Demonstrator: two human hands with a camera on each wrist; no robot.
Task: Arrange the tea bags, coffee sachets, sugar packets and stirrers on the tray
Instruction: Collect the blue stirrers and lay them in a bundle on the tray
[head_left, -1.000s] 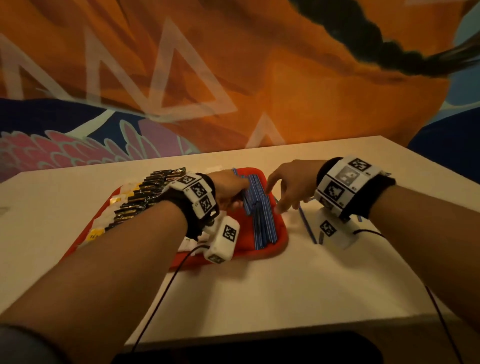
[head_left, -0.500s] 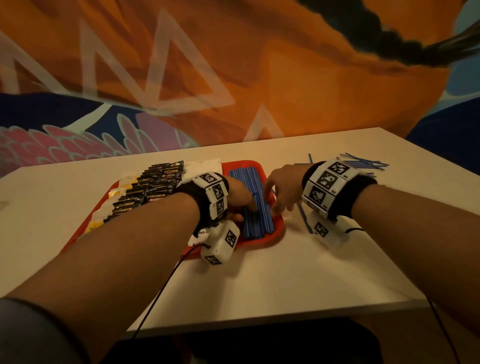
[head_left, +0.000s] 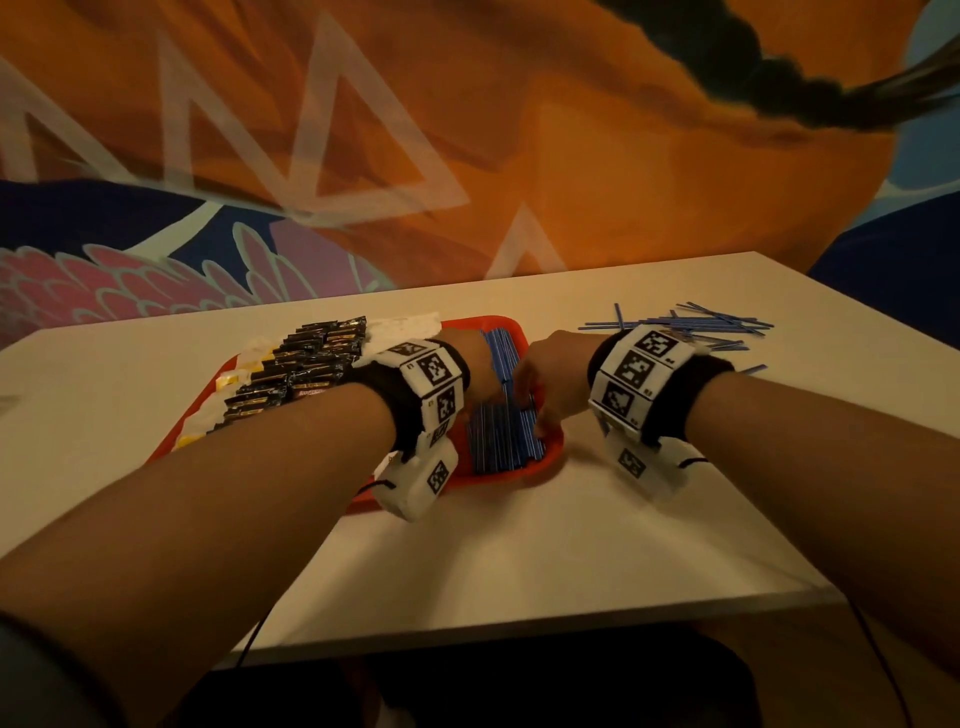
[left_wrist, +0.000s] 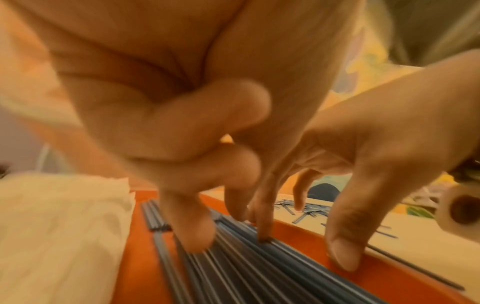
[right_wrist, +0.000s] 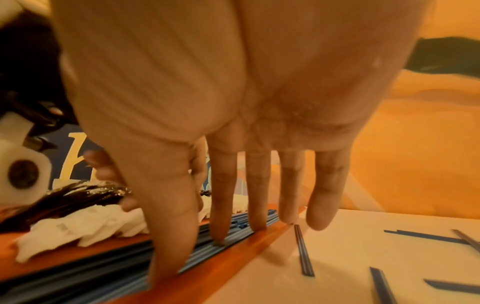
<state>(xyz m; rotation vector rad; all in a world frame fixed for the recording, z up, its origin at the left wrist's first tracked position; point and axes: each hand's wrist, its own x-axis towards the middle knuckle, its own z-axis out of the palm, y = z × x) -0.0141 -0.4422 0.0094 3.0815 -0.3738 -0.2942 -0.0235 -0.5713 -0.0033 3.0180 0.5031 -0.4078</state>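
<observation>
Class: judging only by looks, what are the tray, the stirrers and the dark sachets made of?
Tray: probably moulded plastic; smooth red-orange surface, rounded raised rim.
Stirrers: likely plastic; thin, straight, uniformly blue strips with a slight sheen.
Dark sachets: seemingly foil or metallised film; glossy, crinkled, with glinting highlights.

since the frame one second back, the right hand (head_left: 550, 384) has shifted from the red plastic tray's (head_left: 545, 457) 3 o'clock rim inward; its straight fingertips (right_wrist: 221, 236) now press the row of thin blue plastic stirrers (head_left: 501, 431). the left hand (head_left: 475, 364) has drawn toward 6 o'clock, fingertips on the same row.
</observation>
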